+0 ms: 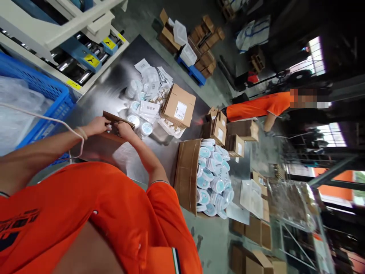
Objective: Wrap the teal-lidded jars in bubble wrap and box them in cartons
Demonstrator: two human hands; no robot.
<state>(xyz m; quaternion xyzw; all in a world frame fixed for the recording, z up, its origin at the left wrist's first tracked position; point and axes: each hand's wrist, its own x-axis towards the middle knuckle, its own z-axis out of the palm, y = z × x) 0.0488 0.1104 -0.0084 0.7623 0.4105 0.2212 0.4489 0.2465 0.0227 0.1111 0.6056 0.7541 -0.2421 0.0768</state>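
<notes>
Over the metal table, my left hand (98,125) and my right hand (124,130) grip a small brown cardboard box (114,140) from its two sides. One flap (114,117) stands up along its far edge; the inside is mostly hidden. Fingers of both hands are curled at the box's upper edges. Just beyond my right hand lie round tubs with pale blue lids (146,128), printed white packets (149,108) and small brown-and-white pieces (162,95). A stack of flattened cartons (181,103) with a white label rests beside them.
A large carton (188,175) full of round tubs stands right of the table. Left are a blue crate (54,99) with plastic bags and a roller conveyor (68,68). A white cord (45,114) crosses my left wrist. A person in orange (256,105) stands beyond more cartons.
</notes>
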